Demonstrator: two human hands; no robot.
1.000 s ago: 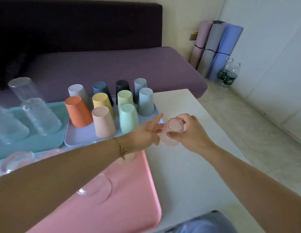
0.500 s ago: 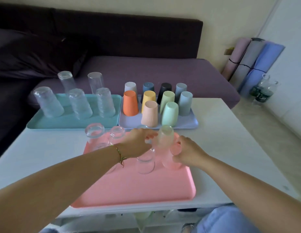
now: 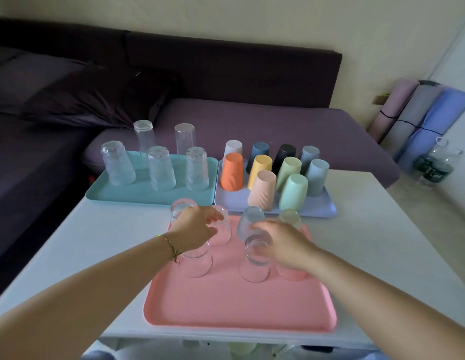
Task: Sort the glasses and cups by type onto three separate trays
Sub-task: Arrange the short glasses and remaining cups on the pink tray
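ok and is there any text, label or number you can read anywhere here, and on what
Nothing here can be read.
Bottles on the floor at right: green labels, too blurred to read.
Cups, glasses and trays: no print shows.

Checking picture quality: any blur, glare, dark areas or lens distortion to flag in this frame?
Head view: light is soft, no hard glare; the sofa at left falls nearly black; the wide lens splays the table edges; left hand and right hand look slightly soft; clear glasses blend into the pink tray.
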